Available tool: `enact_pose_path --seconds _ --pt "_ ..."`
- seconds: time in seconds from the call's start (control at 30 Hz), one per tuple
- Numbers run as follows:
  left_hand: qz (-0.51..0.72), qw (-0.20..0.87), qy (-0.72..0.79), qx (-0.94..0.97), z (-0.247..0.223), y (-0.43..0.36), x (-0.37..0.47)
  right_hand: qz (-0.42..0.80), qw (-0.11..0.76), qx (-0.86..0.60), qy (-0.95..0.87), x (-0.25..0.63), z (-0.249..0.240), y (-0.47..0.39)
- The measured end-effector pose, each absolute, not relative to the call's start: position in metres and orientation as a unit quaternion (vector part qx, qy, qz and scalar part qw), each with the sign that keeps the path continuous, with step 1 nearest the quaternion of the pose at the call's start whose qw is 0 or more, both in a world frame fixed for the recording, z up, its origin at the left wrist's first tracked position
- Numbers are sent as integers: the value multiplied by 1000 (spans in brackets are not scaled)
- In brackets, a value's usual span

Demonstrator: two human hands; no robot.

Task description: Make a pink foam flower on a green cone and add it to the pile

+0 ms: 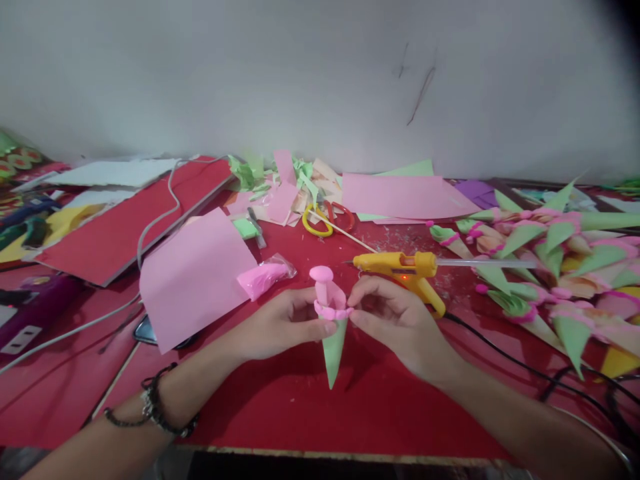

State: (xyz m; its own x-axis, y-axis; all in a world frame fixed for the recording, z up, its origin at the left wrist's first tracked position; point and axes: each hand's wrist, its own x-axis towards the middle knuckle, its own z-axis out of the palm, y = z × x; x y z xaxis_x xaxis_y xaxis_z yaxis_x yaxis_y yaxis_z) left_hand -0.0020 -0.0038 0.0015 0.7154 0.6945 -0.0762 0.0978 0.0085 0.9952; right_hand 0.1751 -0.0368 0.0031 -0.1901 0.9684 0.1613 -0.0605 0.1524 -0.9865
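A green paper cone point(334, 353) is held upright, point down, over the red table. Around its top edge runs a pink clay band point(330, 312), and a pink piece with a round head point(321, 275) sticks up out of the opening. My left hand point(283, 323) is closed on the cone from the left, thumb across its front. With thumb and forefinger together, my right hand point(400, 327) pinches at the band's right side. Behind the right hand lies a yellow glue gun point(395, 264) with a clear glue stick in its back and a small orange light showing.
Pink paper point(195, 273) and a bag of pink clay point(265, 275) lie left. Scissors point(320, 221) and paper scraps point(283, 190) lie behind. Many finished-looking paper cones point(550, 260) pile up right. A black cable point(500, 350) crosses the right; a power strip point(35, 320) sits far left.
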Motion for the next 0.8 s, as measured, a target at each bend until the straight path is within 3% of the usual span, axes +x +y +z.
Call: enact_pose_path --seconds 0.43,0.8 --pt "257 703 285 599 0 -4 -2 501 517 -416 -555 173 4 -38" --pt "257 689 299 608 2 -7 -3 460 437 -448 -630 172 -4 -39"
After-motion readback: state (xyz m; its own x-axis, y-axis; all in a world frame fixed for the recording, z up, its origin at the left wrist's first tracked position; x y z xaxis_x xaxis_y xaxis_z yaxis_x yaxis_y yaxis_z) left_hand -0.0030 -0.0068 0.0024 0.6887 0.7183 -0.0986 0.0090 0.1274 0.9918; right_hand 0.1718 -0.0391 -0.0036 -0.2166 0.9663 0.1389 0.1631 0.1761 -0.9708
